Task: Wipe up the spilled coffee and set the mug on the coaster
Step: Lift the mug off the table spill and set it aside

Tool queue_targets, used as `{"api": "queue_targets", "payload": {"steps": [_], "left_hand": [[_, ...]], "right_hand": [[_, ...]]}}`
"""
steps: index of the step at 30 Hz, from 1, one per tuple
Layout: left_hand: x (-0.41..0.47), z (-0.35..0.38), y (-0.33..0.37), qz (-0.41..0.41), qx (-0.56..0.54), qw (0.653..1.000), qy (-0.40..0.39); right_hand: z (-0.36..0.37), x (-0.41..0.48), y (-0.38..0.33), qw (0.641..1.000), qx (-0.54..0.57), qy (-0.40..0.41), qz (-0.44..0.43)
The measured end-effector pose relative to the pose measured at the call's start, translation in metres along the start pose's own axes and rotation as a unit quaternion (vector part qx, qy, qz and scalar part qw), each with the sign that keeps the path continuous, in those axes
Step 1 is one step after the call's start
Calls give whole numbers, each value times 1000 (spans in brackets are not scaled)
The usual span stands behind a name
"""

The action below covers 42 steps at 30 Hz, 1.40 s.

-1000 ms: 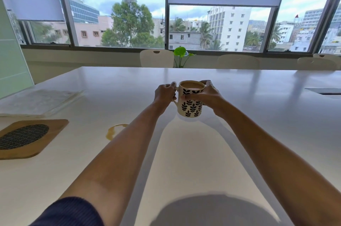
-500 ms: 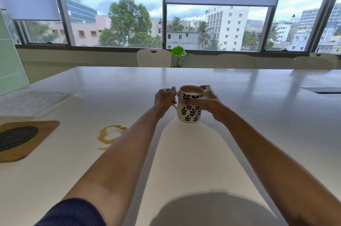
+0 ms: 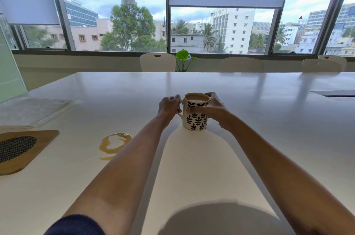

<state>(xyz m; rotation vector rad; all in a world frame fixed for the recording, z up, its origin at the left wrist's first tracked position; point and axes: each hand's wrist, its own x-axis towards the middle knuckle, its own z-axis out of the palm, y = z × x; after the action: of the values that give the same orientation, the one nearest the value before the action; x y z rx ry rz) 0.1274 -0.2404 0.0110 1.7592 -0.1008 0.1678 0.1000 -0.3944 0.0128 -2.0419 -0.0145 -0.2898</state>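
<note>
Nearest, at the lower left edge of the frame, lies the wooden coaster (image 3: pixel 21 151) with its dark woven centre, flat on the pale worktop (image 3: pixel 192 177). Just beyond it, toward the middle of the frame, sits the coffee spill (image 3: pixel 114 144), a brown ring-shaped puddle with a short smear on its near side. The left forearm passes close beside the puddle without touching it.

Farther out, at the centre of the frame, both hands hold the mug (image 3: pixel 196 117), which is white with a dark leaf print. It seems to stand on the worktop. The left hand (image 3: pixel 169 105) curls its fingers round the handle, which points to the left of the frame. The right hand (image 3: pixel 213 109) wraps the body, thumb across the front and fingers at the far rim. Coffee fills it nearly to the brim.

So the coaster lies down and to the left of the mug, on the left hand's side, with the puddle roughly between the two. A level, slow carry looks wise.

Beyond, at mid left, rests a flat pale stack (image 3: pixel 34 110); cloth or paper, I cannot tell.
</note>
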Motion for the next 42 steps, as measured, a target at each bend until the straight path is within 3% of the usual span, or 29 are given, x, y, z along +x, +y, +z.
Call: {"api": "queue_targets", "payload": {"steps": [12,22,30,32,35,38,42], "left_hand": [[0,-2,-3,-3,-2,1000,-1],[-7,-3,2,48,69,995,44],[-10,-12,6,63,114,991,33],[-11,-16,7,74,151,985,32],[-11,-29,10,90,208,973,37],[-9,-55,14,89,242,964,63],[-2,-107,21,83,266,953,116]], "right_hand": [[1,2,3,1000,10,-22,3],[1,-2,-3,997,28,-62,44],[1,-9,-10,995,17,-80,60],[2,-11,-15,997,-38,-48,43],[2,-17,-31,990,-115,70,-35],[4,-17,-51,973,-111,155,-127],[24,-11,-87,964,-80,186,-170]]}}
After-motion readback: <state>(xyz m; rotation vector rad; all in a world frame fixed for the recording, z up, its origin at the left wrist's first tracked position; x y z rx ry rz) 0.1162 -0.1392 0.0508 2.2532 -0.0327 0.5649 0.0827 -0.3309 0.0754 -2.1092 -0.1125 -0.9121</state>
